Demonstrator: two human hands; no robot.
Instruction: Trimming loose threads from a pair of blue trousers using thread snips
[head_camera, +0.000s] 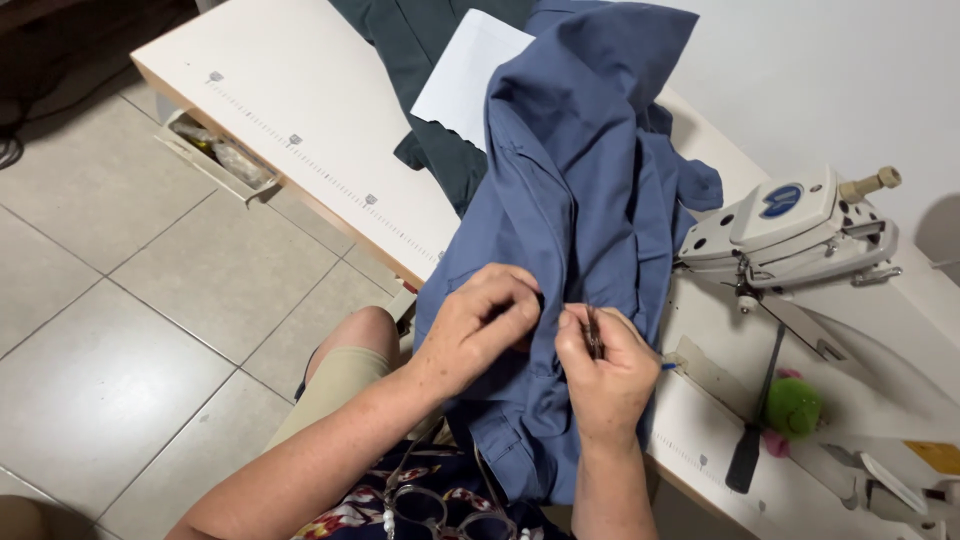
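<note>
Lower centre: left hand (480, 325) pinches a fold of the blue shirt (580, 200), fingers pressed together. Just beside it, right hand (605, 365) closed around a small dark tool (593, 333) held against the same fold. Shirt drapes from the lap up over the counter (300, 110). Right of it, white sewing machine (790, 230); green pincushion (793, 407) lower right. White paper (465, 70) near the top, partly under the shirt.
</note>
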